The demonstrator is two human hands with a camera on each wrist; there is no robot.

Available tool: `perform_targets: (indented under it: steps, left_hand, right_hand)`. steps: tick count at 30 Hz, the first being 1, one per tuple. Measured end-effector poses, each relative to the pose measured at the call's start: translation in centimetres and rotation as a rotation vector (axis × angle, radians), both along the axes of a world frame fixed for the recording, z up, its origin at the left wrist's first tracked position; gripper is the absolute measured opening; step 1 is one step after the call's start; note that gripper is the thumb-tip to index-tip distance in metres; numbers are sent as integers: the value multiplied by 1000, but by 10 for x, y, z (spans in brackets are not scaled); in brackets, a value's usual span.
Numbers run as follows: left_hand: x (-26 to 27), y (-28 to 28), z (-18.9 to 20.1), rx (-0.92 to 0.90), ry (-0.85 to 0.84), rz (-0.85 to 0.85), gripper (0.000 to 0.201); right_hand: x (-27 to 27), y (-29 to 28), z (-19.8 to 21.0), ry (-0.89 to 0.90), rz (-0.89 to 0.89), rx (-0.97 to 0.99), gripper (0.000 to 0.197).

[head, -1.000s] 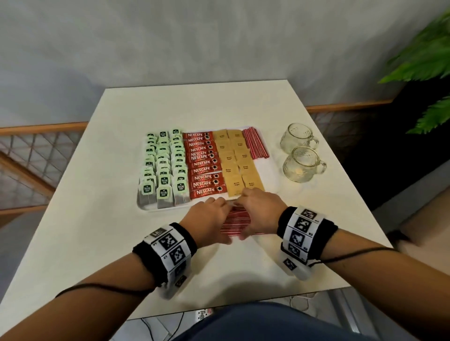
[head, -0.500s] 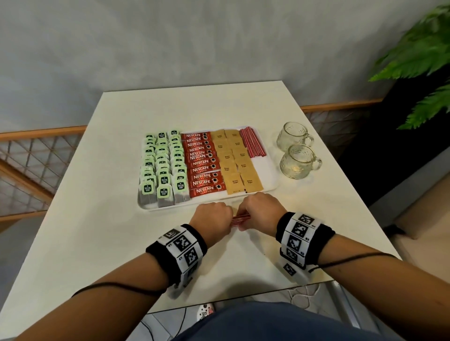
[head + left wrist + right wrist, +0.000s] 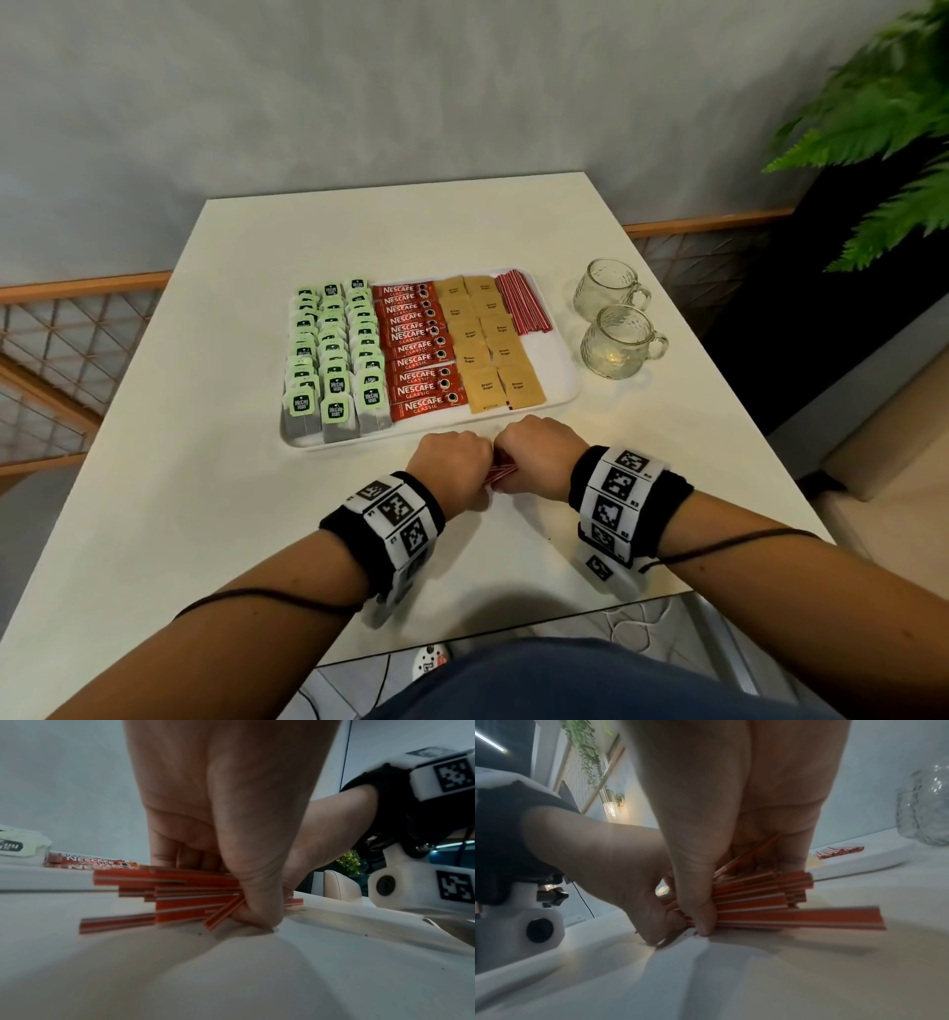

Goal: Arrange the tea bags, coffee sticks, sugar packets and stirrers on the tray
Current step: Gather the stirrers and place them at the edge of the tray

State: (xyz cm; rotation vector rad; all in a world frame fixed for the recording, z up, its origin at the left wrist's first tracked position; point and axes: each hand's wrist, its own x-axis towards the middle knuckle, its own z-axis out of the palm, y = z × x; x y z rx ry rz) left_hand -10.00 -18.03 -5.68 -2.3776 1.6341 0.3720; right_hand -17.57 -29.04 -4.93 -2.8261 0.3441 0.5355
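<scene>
A white tray (image 3: 560, 383) holds green tea bags (image 3: 334, 354) on its left, red coffee sticks (image 3: 418, 349) beside them, brown sugar packets (image 3: 488, 339) further right and red stirrers (image 3: 524, 308) at the far right. Just in front of the tray, my left hand (image 3: 454, 460) and right hand (image 3: 536, 452) together grip a bundle of red stirrers (image 3: 500, 470) on the table. In the wrist views the stirrers (image 3: 180, 896) (image 3: 770, 898) lie unevenly, pinched between fingers and thumbs of the left hand (image 3: 244, 882) and right hand (image 3: 700, 892).
Two glass mugs (image 3: 616, 329) stand right of the tray. The white table (image 3: 205, 514) has bare room to the left and near me. A plant (image 3: 883, 128) hangs at the right, and a wooden railing (image 3: 77, 293) runs behind.
Both hands have drawn closer together and squeezed the spread stirrers into a tight bundle, so less of them shows between the hands.
</scene>
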Motion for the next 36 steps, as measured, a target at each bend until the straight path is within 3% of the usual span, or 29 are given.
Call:
perform_targets:
  steps: [9,13,16,22,25,30,33,36]
  left_hand:
    - [-8,4,-16,-55,12,39,28]
    - [-3,6,-19,-77,98,40,27]
    - [7,10,-15,-70,164,-24,37]
    - [15,7,-2,-77,421,65,28]
    - [19,8,2,-181,726,223,17]
    - [21,0,1,-549,1239,616,16]
    - [28,-11,5,-815,1563,900,17]
    - [30,-20,8,-955,1749,1017,23]
  right_hand:
    - [2,-2,-9,29,47,70,24]
    - [2,-6,-7,44,70,108,27]
    - [2,-11,0,58,54,132,27]
    - [7,-12,8,45,161,-97,30]
    - [7,-15,14,-174,157,-192,24]
    - [1,-32,19,-670,-65,-137,94]
    - [-4,-31,16,-656,-78,28,114]
    - [-7,-25,12,-606,16,113,136]
